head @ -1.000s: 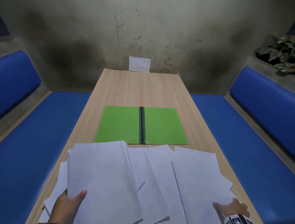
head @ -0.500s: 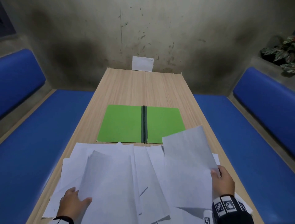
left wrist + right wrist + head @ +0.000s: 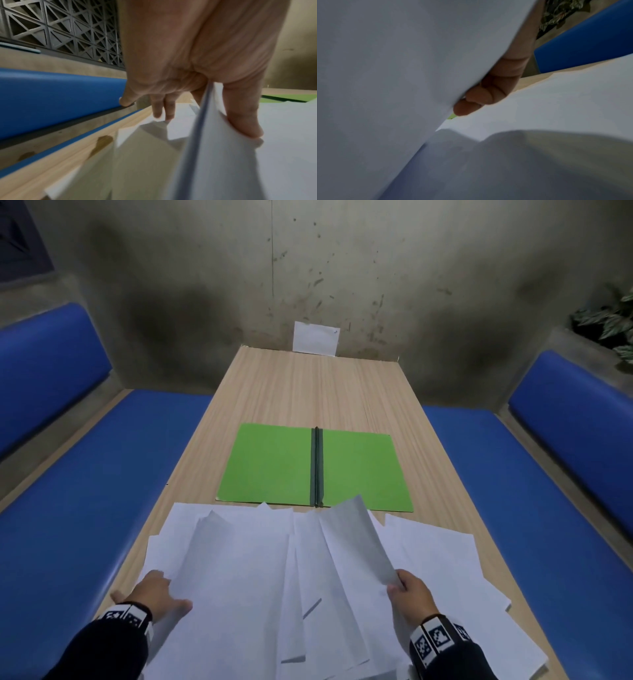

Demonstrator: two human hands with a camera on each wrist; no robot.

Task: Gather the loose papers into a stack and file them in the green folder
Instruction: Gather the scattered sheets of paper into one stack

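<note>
A booth-style seating nook, like in a café or diner: a long light-wood laminate table runs between two blue padded benches, against a stained bare concrete wall, with a variegated leafy plant on a ledge.

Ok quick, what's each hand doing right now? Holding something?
Left hand: pinching a white sheet by its left edge, thumb on top, fingers underneath.
Right hand: gripping a lifted sheet by its right edge, raised above the other papers.
</note>
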